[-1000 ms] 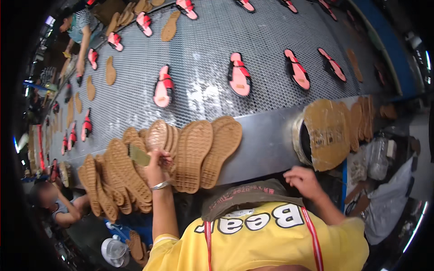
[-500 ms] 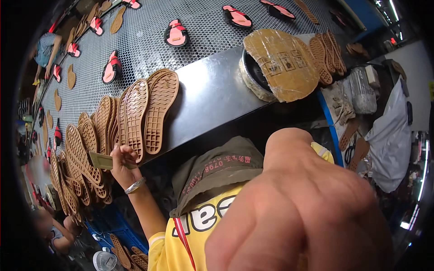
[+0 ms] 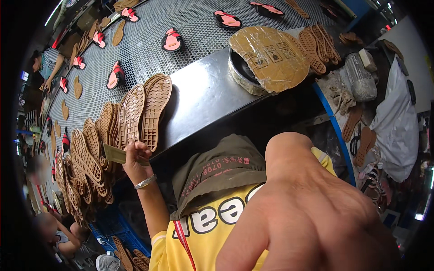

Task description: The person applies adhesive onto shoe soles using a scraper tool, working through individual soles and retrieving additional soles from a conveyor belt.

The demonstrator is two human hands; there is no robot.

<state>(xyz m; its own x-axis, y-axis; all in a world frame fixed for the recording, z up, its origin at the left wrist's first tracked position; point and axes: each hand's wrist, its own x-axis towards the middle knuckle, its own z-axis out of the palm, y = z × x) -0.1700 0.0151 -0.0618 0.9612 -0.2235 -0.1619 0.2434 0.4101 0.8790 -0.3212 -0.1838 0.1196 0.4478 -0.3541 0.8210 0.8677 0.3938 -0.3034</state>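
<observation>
My left hand [image 3: 138, 159], with a silver bracelet at its wrist, is closed on a flat, olive-tan rectangular piece [image 3: 115, 154]. It is beside the lower ends of brown rubber shoe soles [image 3: 131, 113] with grid and wavy treads. These soles lean and overlap in a row along the near edge of the metal table. More brown soles [image 3: 86, 156] stand in the row to the left. Very close to the camera, my right hand [image 3: 312, 217] looms large at lower right. Its fingers spread apart toward the lower edge; their tips are out of view, and nothing shows in them.
A mesh conveyor [image 3: 144, 49] carries black, red and pink sandal parts. At the metal table's [image 3: 203, 90] right end, cardboard [image 3: 269, 58] partly covers a round tub. Beyond lie more soles and a white bag [image 3: 393, 131]. Blue crates [image 3: 122, 230] and other people are at left.
My left hand, still holding the flat piece, has shifted slightly right and down in view. The right hand stays close to the camera, slightly lower. The whole view has turned a little.
</observation>
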